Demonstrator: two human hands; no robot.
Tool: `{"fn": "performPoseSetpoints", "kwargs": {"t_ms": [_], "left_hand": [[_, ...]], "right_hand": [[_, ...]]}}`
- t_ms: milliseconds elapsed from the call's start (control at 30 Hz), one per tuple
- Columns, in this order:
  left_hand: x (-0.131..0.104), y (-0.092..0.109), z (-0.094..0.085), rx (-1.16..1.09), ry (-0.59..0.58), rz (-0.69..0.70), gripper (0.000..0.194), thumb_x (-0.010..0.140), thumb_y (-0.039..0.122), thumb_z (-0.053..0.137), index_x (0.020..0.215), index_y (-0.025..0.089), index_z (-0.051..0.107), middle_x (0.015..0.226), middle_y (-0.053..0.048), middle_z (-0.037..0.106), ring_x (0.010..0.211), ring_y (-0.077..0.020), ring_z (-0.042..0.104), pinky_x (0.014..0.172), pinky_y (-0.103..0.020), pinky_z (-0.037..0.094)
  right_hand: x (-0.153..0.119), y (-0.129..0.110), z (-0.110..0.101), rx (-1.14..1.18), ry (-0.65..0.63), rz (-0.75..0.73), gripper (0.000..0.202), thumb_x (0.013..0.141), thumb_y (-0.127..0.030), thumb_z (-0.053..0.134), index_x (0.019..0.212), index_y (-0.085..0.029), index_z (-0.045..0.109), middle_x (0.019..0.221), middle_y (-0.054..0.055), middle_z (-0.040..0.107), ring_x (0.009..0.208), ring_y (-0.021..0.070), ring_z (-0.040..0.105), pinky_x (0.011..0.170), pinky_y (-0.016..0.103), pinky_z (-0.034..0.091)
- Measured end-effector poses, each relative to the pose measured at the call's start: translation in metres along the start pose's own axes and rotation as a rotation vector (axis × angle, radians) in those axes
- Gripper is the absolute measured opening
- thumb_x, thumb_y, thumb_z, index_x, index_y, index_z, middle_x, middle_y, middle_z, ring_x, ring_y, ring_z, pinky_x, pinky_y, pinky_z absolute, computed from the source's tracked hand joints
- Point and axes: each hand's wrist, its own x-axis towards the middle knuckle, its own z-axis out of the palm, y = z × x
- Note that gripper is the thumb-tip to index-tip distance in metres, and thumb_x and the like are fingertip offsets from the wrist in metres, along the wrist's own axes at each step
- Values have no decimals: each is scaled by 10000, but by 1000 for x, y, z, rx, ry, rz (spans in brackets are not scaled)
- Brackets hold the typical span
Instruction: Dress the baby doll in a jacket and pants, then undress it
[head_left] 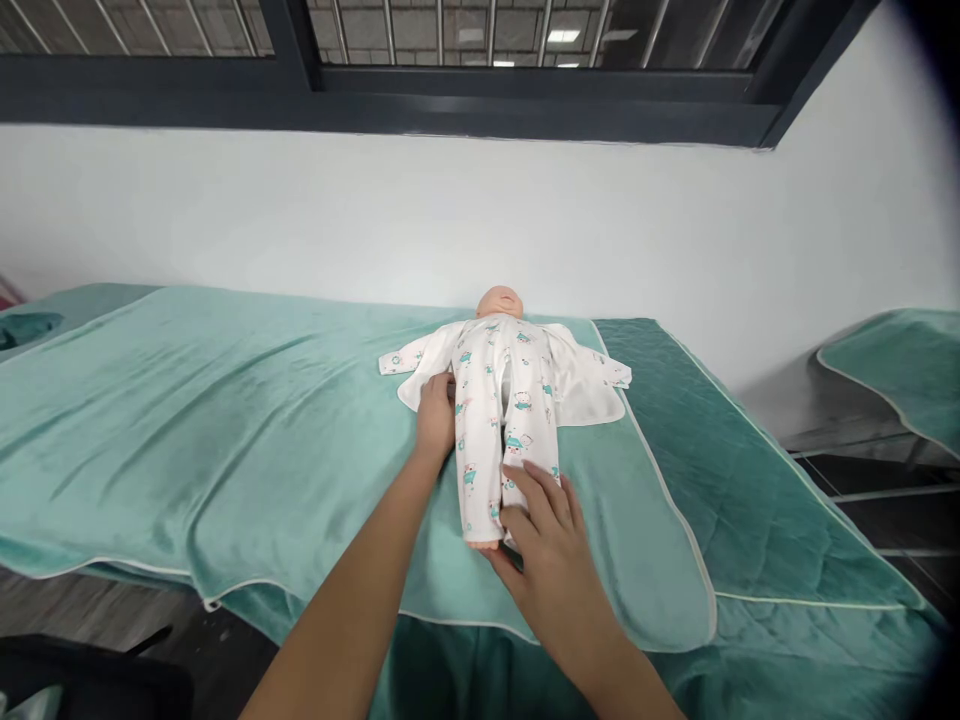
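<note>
A baby doll (500, 300) lies on its back with its head by the wall. It wears white printed trousers (478, 440); a matching top (585, 380) is spread out on both sides, its sleeves stretched outward. My left hand (436, 415) is closed against the trousers at the hip on the left, its fingertips partly hidden. Over the lower part of the right-hand trouser leg lies my right hand (547, 540), fingers apart, thumb near the hem. That hand covers one of the doll's feet; the other foot (484, 545) peeks out below its hem.
A light green blanket (247, 400) with pale piping covers the bed, over a darker green quilted cover (757, 480). Behind stand a white wall (337, 220) and a barred window with a dark frame (525, 105). A black object (90, 680) sits at the lower left.
</note>
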Motion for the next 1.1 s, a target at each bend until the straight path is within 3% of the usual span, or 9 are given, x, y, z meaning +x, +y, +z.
{"fn": "performPoseSetpoints", "kwargs": {"t_ms": [233, 400, 533, 633, 800, 933, 1100], "left_hand": [[-1, -3, -1, -33, -27, 2, 282, 866, 242, 516, 1131, 185, 596, 1172, -113, 638, 1078, -257, 569, 951, -387, 456], [0, -1, 0, -35, -10, -51, 271, 863, 192, 485, 1107, 194, 603, 1145, -100, 649, 1070, -250, 566, 951, -388, 454], [0, -2, 1, -31, 0, -62, 261, 877, 197, 475, 1103, 189, 604, 1140, -100, 651, 1053, -244, 567, 936, -386, 459], [1, -2, 2, -30, 3, -69, 255, 878, 203, 476, 1095, 179, 607, 1131, -103, 652, 1046, -245, 570, 929, -386, 460], [2, -2, 2, -36, 4, -69, 266, 884, 216, 462, 1100, 176, 611, 1129, -102, 662, 1021, -242, 584, 918, -389, 463], [1, -1, 2, -32, -5, -55, 269, 879, 226, 486, 1108, 188, 622, 1128, -100, 672, 1021, -248, 588, 909, -391, 467], [3, 1, 0, 10, -29, 23, 269, 867, 184, 493, 1074, 195, 663, 1133, -101, 683, 1061, -259, 576, 964, -407, 452]], "right_hand": [[0, -11, -19, 85, 78, -48, 135, 897, -99, 544, 907, -229, 575, 1376, 72, 545, 1385, 302, 382, 1150, 633, 265], [-7, -8, -9, 31, 56, -13, 151, 885, -88, 526, 900, -231, 571, 1401, 72, 533, 1386, 318, 395, 1126, 646, 298], [-13, -3, -2, 29, 77, 33, 189, 908, -171, 581, 1088, -230, 577, 1456, 113, 473, 1389, 333, 389, 1112, 637, 324], [-10, -5, -6, 74, 62, -3, 295, 938, -216, 583, 1230, -243, 549, 1305, 97, 582, 1258, 273, 519, 1142, 585, 310], [-2, -7, -15, 163, -36, -96, 188, 969, -137, 501, 1043, -261, 622, 983, 1, 656, 947, 161, 615, 1150, 488, 312], [-1, -5, -19, 185, -31, -160, 269, 932, -37, 467, 1019, -241, 621, 952, -4, 650, 895, 152, 583, 1134, 470, 319], [-4, -6, -21, 154, -89, -184, 282, 920, -35, 477, 1042, -243, 622, 967, 11, 650, 911, 172, 578, 1123, 476, 335]]}}
